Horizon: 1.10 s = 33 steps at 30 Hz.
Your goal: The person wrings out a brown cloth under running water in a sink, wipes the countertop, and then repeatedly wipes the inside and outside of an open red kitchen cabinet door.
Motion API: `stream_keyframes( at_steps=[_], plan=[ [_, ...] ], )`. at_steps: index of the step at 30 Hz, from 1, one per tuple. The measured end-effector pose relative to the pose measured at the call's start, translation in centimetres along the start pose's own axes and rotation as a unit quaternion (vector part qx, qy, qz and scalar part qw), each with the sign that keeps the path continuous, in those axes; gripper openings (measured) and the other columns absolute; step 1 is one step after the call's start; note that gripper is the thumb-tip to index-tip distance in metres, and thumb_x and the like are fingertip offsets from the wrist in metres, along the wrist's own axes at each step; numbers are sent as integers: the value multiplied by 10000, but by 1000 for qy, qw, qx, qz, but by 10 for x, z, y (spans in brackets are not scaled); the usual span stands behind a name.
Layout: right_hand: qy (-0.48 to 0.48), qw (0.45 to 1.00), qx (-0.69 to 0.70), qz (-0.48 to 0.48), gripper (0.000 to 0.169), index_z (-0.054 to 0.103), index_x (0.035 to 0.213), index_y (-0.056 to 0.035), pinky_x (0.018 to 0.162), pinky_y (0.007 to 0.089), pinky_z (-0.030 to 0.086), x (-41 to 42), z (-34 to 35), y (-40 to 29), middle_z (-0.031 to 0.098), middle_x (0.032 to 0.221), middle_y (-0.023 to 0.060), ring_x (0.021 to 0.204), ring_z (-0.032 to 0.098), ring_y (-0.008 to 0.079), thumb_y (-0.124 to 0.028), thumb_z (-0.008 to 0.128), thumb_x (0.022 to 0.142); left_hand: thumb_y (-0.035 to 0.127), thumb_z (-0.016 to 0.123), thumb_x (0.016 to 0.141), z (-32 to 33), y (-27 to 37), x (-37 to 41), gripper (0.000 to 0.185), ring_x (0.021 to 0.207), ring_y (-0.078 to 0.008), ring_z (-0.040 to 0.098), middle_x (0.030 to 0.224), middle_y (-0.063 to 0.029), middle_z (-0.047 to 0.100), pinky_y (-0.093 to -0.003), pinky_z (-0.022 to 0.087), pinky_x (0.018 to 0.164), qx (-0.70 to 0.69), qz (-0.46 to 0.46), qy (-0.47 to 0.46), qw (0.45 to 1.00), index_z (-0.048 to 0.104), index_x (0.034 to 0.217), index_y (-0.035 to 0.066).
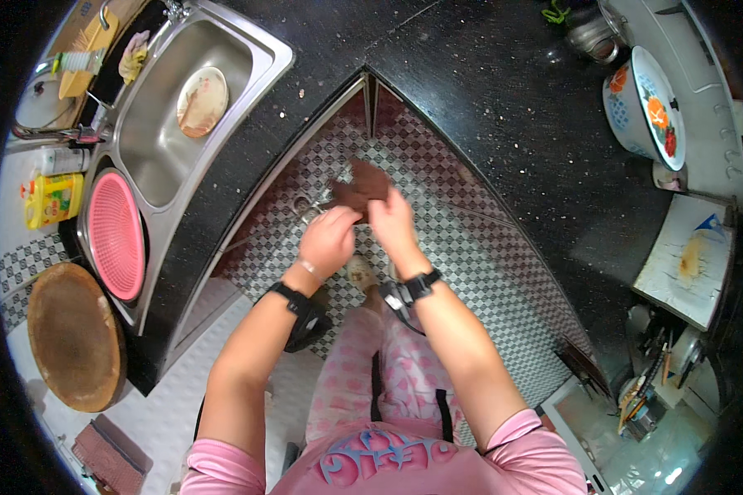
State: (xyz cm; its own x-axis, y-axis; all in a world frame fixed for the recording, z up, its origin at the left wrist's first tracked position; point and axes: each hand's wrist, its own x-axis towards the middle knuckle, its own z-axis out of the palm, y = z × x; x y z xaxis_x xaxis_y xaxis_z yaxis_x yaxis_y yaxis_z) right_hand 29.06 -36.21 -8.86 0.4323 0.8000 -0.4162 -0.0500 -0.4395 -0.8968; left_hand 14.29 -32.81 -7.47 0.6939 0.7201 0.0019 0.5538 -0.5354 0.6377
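A dark brown cloth (366, 181) hangs between my two hands, blurred by motion, above the patterned floor in the corner of the counter. My left hand (329, 240) grips its lower left part, with the fingers bent over it. Close beside it, my right hand (393, 219) pinches the lower right edge of the cloth. Both hands are in front of the counter edge, apart from the worktop. Black straps with small devices are on both wrists.
Left: a steel sink (161, 167) holding a soiled plate (203, 102), a pink basket (116, 235), a yellow bottle (54, 199) and a round wooden board (76, 337). Right, on the black countertop (501, 93): a floral enamel basin (631, 111), a steel pot (594, 34) and a white board-like panel (687, 260).
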Motion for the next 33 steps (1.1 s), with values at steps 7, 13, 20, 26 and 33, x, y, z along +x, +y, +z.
stream_keyframes(
  at_steps=[7, 13, 20, 26, 33],
  plan=[
    [185, 982, 28, -5, 280, 598, 1094, 30, 830, 298, 485, -75, -161, 48, 636, 1025, 70, 911, 595, 162, -20, 454, 859, -8, 440, 913, 121, 109, 98, 312, 964, -194, 637, 1053, -133, 650, -308, 507, 862, -477, -132, 6, 869, 539, 1209, -2],
    [243, 970, -22, 5, 288, 569, 1110, 42, 846, 307, 464, -125, -205, 65, 626, 1022, 83, 916, 576, 177, -10, 457, 850, -72, 408, 842, 169, 164, 124, 368, 864, -150, 608, 1005, -75, 637, -266, 472, 695, -659, -210, -56, 720, 503, 1185, 21],
    [282, 955, -35, -82, 291, 566, 1146, 19, 937, 345, 442, -147, -200, 31, 617, 1118, 107, 1045, 579, 211, -4, 524, 859, 0, 409, 900, 147, 172, 96, 222, 760, -121, 538, 879, -33, 601, -257, 446, 678, -604, -263, 21, 752, 532, 1083, 17],
    [26, 953, -195, -232, 455, 526, 1257, 0, 1032, 427, 375, -130, -175, 12, 541, 1222, 206, 1174, 507, 361, -22, 554, 803, 42, 429, 943, 127, 129, 10, 164, 800, -96, 561, 852, 2, 590, -247, 470, 713, -582, -297, 70, 754, 572, 1021, 37],
    [-232, 839, -394, -295, 576, 364, 1416, -25, 1144, 480, 230, -82, -74, -25, 330, 1496, 168, 1391, 283, 382, -116, 493, 862, 264, 448, 1001, 105, 81, -65, 319, 895, -119, 582, 1037, -7, 635, -264, 473, 770, -612, -310, 272, 675, 581, 1177, 35]
  ],
)
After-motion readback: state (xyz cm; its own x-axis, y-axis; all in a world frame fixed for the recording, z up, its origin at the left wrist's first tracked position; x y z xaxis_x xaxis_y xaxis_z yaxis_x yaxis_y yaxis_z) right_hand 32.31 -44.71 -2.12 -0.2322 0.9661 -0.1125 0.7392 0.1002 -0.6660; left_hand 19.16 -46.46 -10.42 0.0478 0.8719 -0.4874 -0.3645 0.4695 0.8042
